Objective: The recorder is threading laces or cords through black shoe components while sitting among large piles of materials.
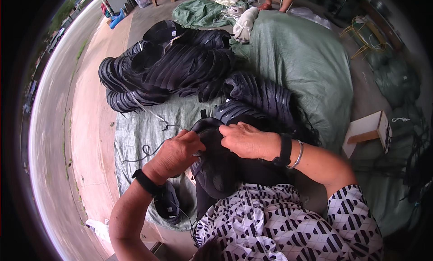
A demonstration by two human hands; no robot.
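Person's rocking a short-sleeved white shirt (270,216) with black geometric blocks and stripes, a black wristband (145,183) behind each hand (178,152), plus a silver bangle (296,155) on the right.

Left hand (177,155) in tight, back upward, fingers curled into a pinch, the left forearm (131,211) slanting up from below! Right hand (246,140) just across from it, the 2 near but apart, this one pinching too, fingertips aimed left! Right forearm (315,161) angles in from the side, running back to a bent elbow (342,174)!
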